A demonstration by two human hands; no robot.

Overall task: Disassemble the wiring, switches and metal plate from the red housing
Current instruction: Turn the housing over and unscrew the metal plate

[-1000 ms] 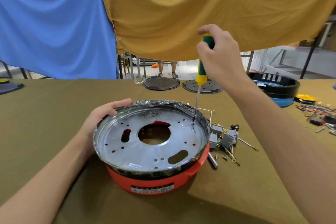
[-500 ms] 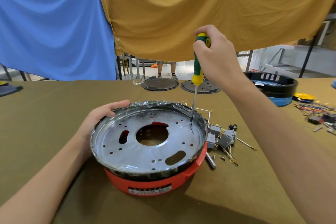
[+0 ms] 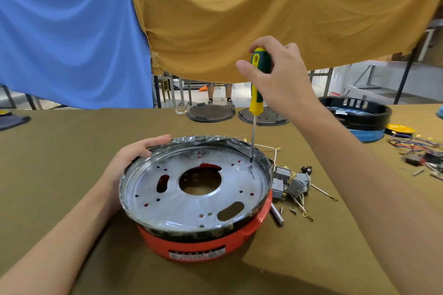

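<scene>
Metal plate: the shiny round metal plate [image 3: 191, 189] lies flat inside the red housing [image 3: 206, 242], near the middle of the brown surface [image 3: 60, 151]
Screw spot: the tip of the screwdriver [image 3: 256, 93] touches the plate at its far right side, close to the rim
Screwdriver: it stands almost straight up, long way top to bottom
Right hand: the right hand [image 3: 280, 79] is nearer; its fingers curl round the green and yellow handle from above, thumb sticking out to the left
Left hand: the left hand [image 3: 134, 158] rests on the far left rim, fingers lying together over the edge
Room: open air above the plate to lift it; loose grey switches [image 3: 290, 182] and wires lie just right of the housing
Guess: the screw likely needs turning out next
</scene>
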